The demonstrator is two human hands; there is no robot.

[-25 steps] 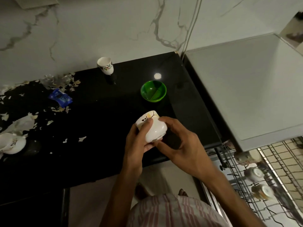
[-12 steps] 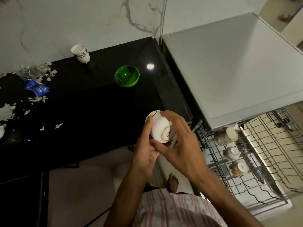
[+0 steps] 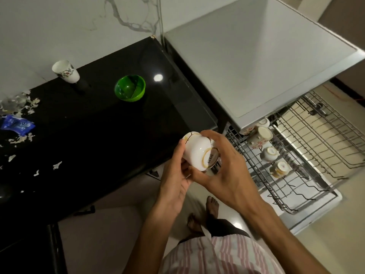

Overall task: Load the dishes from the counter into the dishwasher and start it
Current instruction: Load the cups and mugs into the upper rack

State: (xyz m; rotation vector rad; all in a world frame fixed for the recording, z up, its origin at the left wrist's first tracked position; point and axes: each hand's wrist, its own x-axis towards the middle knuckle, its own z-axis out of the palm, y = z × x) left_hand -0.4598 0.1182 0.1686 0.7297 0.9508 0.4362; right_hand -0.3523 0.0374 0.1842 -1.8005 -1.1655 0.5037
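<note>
Closest in, both hands are on a small white ceramic cup with a gold-ringed base (image 3: 199,155), tipped base-up over the floor just off the counter's edge: the left hand (image 3: 175,175) cups it from below with fingers curled round its side, and the right hand (image 3: 223,171) wraps over the top, fingers curved around the foot. Just beside them on the right, the pulled-out wire dishwasher rack (image 3: 316,147) already carries a row of upturned cups (image 3: 260,135) along its near side, with plenty of bare tines beyond. So loading looks partly done. Farther back on the black glossy counter (image 3: 98,135) a green plastic bowl (image 3: 130,89) waits, and a white floral tumbler (image 3: 66,71) stands near the marble wall; both, it seems, must go in before starting the machine.
</note>
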